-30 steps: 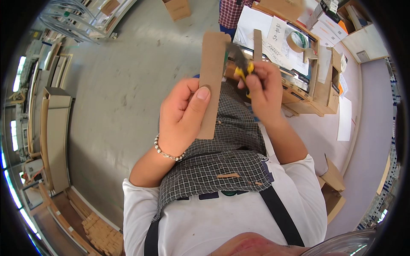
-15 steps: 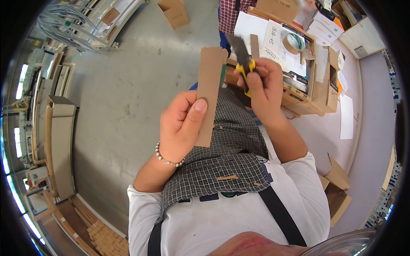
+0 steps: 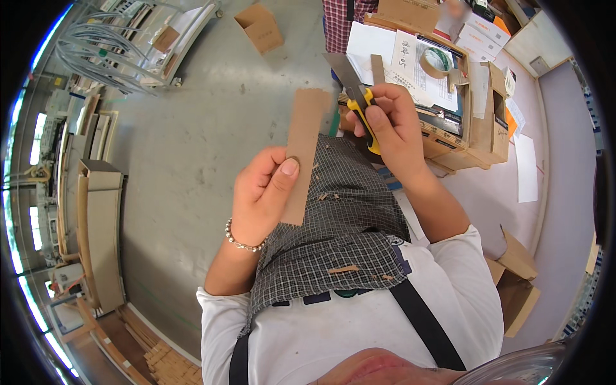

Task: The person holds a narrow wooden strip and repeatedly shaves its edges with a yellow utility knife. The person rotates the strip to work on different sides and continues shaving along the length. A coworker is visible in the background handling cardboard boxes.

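Note:
A flat brown cardboard strip [image 3: 307, 128] stands nearly upright in my left hand [image 3: 260, 189], thumb pressed on its front face and fingers behind it. Its upper end looks a little ragged. My right hand [image 3: 396, 131] is wrapped round a yellow and black utility knife [image 3: 364, 106]. The long grey blade points up and to the left, apart from the strip. Below both hands, several small cardboard scraps [image 3: 343, 269] lie on my dark checked apron [image 3: 321, 240].
Ahead to the right stands a cardboard box [image 3: 443, 149] with papers, a roll of tape [image 3: 436, 62] and another narrow cardboard strip [image 3: 376, 69] on top. A person in a checked shirt [image 3: 338, 32] is beyond it. An open carton [image 3: 258, 29] sits on the floor.
My left hand and the cardboard strip have shifted slightly left and down. The knife in my right hand has tilted further left, and its blade shows more plainly.

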Motion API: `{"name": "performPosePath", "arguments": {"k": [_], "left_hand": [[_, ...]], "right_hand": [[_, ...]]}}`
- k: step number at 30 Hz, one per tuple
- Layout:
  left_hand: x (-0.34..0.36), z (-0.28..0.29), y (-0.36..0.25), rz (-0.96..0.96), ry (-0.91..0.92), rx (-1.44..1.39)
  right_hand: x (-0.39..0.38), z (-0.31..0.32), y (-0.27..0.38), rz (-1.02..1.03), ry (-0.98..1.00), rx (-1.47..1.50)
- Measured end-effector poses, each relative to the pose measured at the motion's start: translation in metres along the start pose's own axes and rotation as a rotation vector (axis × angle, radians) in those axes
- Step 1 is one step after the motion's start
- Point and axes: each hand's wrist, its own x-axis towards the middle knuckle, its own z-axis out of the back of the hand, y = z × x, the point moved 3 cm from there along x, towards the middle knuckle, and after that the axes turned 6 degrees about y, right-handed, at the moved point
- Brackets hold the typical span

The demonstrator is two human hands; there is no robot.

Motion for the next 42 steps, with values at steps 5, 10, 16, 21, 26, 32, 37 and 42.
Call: {"name": "performPosePath", "arguments": {"k": [5,10,16,21,26,32,37,42], "left_hand": [[0.015,0.023,0.023,0.054,-0.076,0.126],[0.014,0.031,0.005,-0.162,-0.307,0.764],[0.002,0.036,-0.005,-0.254,-0.319,0.715],[0.001,0.037,-0.007,-0.246,-0.329,0.75],[0.003,0.041,-0.006,-0.256,-0.299,0.777],[0.002,0.042,-0.006,-0.318,-0.281,0.934],[0.001,0.046,-0.009,-0.298,-0.234,0.969],[0.001,0.046,-0.01,-0.303,-0.186,0.987]], "right_hand": [[-0.006,-0.016,0.006,0.065,0.033,0.042],[-0.018,-0.025,0.001,-0.028,0.133,-0.053],[-0.016,-0.027,-0.01,-0.11,0.193,-0.041],[-0.021,-0.027,-0.01,-0.051,0.185,0.075],[-0.013,-0.019,-0.013,-0.218,0.196,-0.016],[-0.015,-0.018,-0.005,-0.05,0.214,-0.179],[-0.01,-0.018,-0.002,-0.041,0.252,-0.243],[-0.009,-0.016,-0.009,-0.123,0.193,-0.129]]}}
